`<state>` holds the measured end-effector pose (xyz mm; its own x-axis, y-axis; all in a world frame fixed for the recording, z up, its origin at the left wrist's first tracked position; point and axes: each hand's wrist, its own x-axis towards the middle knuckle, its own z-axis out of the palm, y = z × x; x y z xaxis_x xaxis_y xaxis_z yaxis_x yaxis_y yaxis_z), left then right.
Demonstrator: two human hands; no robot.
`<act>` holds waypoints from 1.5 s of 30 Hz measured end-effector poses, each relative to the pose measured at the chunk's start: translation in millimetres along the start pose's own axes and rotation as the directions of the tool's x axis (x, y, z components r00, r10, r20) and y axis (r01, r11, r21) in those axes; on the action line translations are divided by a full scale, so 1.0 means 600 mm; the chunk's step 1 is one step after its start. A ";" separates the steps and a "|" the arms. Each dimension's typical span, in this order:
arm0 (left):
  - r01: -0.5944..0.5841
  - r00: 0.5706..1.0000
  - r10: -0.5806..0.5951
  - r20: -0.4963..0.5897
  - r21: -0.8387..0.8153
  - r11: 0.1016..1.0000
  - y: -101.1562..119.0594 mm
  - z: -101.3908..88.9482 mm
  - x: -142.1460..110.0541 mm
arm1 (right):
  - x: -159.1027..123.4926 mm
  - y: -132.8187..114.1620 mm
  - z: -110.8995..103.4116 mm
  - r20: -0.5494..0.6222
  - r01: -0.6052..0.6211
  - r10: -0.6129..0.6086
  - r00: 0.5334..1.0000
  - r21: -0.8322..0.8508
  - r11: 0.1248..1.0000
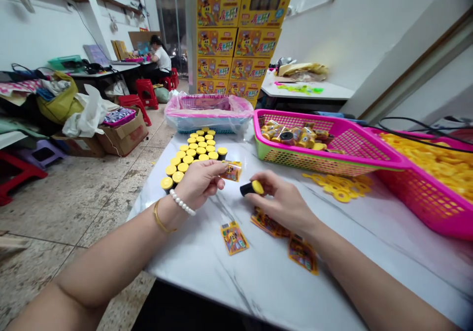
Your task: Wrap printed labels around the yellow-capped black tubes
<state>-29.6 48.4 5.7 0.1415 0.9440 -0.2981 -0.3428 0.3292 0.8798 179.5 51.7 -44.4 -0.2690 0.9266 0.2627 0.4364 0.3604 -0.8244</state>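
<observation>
My left hand (201, 181), with a pearl bracelet at its wrist, pinches a flat printed sleeve (233, 171) in orange and yellow. Between the thumb and fingers of my right hand (283, 198) lies a small black canister with a yellow lid (251, 188), tilted on its side. The two held things are apart. Beneath the right hand is a loose pile of the same printed sleeves (269, 222), partly hidden by it. A single sleeve (234, 238) lies flat nearer to me. Upright yellow-lidded canisters (192, 152) stand in rows beyond my left hand.
A pink and green basket (328, 156) holds wrapped canisters. Yellow rings (342, 185) lie beside it, and more fill a pink basket (424, 200) at the right. A plastic-lined basket (209, 121) stands at the back, before stacked yellow boxes (216, 43). A person (161, 57) sits far off.
</observation>
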 end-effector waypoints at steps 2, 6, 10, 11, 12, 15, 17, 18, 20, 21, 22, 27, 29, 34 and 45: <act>0.062 0.998 -0.062 0.001 -0.052 0.997 -0.002 0.001 0.003 | 0.001 -0.007 -0.012 -0.033 -0.114 0.134 0.990 0.352 0.929; 0.155 0.988 -0.152 0.033 -0.146 0.977 -0.004 0.005 0.004 | -0.004 -0.027 -0.012 -0.030 -0.151 0.236 0.971 0.689 0.709; 0.171 0.983 -0.155 0.094 -0.183 0.968 -0.006 0.008 0.001 | -0.011 -0.038 0.004 -0.020 -0.166 0.258 0.966 0.716 0.678; 0.172 0.982 -0.153 0.111 -0.188 0.967 -0.006 0.008 0.001 | -0.012 -0.038 0.006 -0.030 -0.165 0.261 0.965 0.706 0.689; 0.173 0.981 -0.150 0.126 -0.192 0.966 -0.007 0.008 0.001 | -0.013 -0.038 0.007 -0.042 -0.163 0.263 0.964 0.689 0.706; 0.173 0.977 -0.145 0.156 -0.190 0.966 -0.011 0.007 0.001 | -0.013 -0.041 0.007 -0.098 -0.143 0.252 0.963 0.607 0.782; 0.176 0.974 -0.144 0.176 -0.181 0.968 -0.015 0.006 0.003 | -0.015 -0.046 0.008 -0.148 -0.102 0.213 0.966 0.537 0.838; 0.175 0.972 -0.141 0.188 -0.176 0.969 -0.017 0.006 0.004 | -0.017 -0.049 0.009 -0.168 -0.072 0.181 0.969 0.507 0.859; 0.169 0.969 -0.133 0.209 -0.165 0.972 -0.020 0.004 0.006 | -0.021 -0.054 0.012 -0.179 -0.010 0.105 0.978 0.465 0.885; 0.167 0.968 -0.131 0.213 -0.163 0.972 -0.020 0.004 0.007 | -0.023 -0.055 0.013 -0.173 0.015 0.069 0.982 0.445 0.895; 0.168 0.968 -0.131 0.212 -0.165 0.972 -0.021 0.003 0.008 | -0.025 -0.055 0.015 -0.175 0.043 0.034 0.984 0.418 0.907; 0.181 0.967 -0.144 0.209 -0.172 0.968 -0.022 -0.002 0.011 | -0.033 -0.048 0.016 -0.239 0.164 -0.111 0.965 0.214 0.963; 0.152 0.969 -0.120 0.218 -0.135 0.979 -0.023 -0.002 0.010 | -0.035 -0.048 0.015 -0.242 0.167 -0.117 0.963 0.196 0.966; -0.015 0.973 0.010 0.229 0.022 1.000 -0.029 0.002 0.001 | -0.036 -0.052 0.013 -0.267 0.152 -0.083 0.960 0.247 0.957; -0.174 0.937 0.099 0.335 0.200 0.964 -0.018 -0.004 -0.004 | -0.039 -0.056 0.010 -0.260 0.157 -0.103 0.960 0.199 0.967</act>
<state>-28.3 42.7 -4.0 0.4099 0.9096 -0.0676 -0.1698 0.1489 0.9742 166.2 17.3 -26.0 -0.0802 0.8805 0.4673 0.2092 0.4732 -0.8558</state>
